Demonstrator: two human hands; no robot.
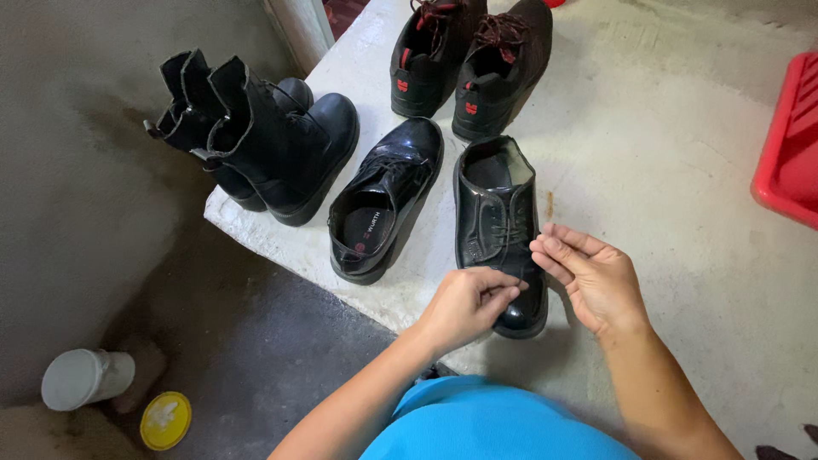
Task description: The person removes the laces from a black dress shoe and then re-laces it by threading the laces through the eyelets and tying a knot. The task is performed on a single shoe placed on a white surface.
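We see the left hand [467,305] with its fingers curled in, the fingertips pinched together over the toe end of a black lace-up shoe [497,223]; whether a lace is caught between them we cannot tell. The right hand [594,277] hovers just right of that shoe, palm half open, fingers loosely bent and reaching toward its laces, touching the shoe's right edge or very nearly so.

This shoe lies on a pale concrete step [665,213], toe pointing toward us, near the step's front edge. Just to its left sits its partner, a second glossy black shoe [383,200], angled with the toe to the near left. Farther left stand a pair of tall black boots [256,136], close together at the step's left edge. At the far side, beyond the two shoes, rests a pair of dark brown shoes with red laces [469,60].

At the far right edge we see part of a red plastic crate [792,145]. Down on the dark floor at the near left lie a white tub [85,377] on its side and, just beside it, a yellow lid [165,419]. A blue shirt [486,422] fills the near bottom.
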